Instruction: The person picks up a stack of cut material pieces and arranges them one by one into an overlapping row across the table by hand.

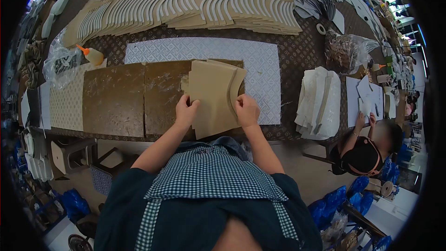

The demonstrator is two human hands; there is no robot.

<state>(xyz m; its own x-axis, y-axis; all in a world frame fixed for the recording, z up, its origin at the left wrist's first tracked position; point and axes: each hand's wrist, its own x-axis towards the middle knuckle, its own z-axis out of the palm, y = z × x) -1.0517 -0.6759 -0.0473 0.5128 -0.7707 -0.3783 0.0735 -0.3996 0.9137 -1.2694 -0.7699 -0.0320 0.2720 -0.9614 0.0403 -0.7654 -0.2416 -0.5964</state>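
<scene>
While pinched mid-frame by left hand (187, 108) and right hand (247, 110), tan sheets (211, 97) are stacked; right edges are curved. Upper-frame strips (186, 1) are fanned.

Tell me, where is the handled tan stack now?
Near the head view's middle, the tan stack is between left hand and right hand, over the right end of the brown surface.

Stack of tan sheets (213, 97), right edge curved inward, layers slightly fanned at top, between 2 hands (187, 111)
</scene>
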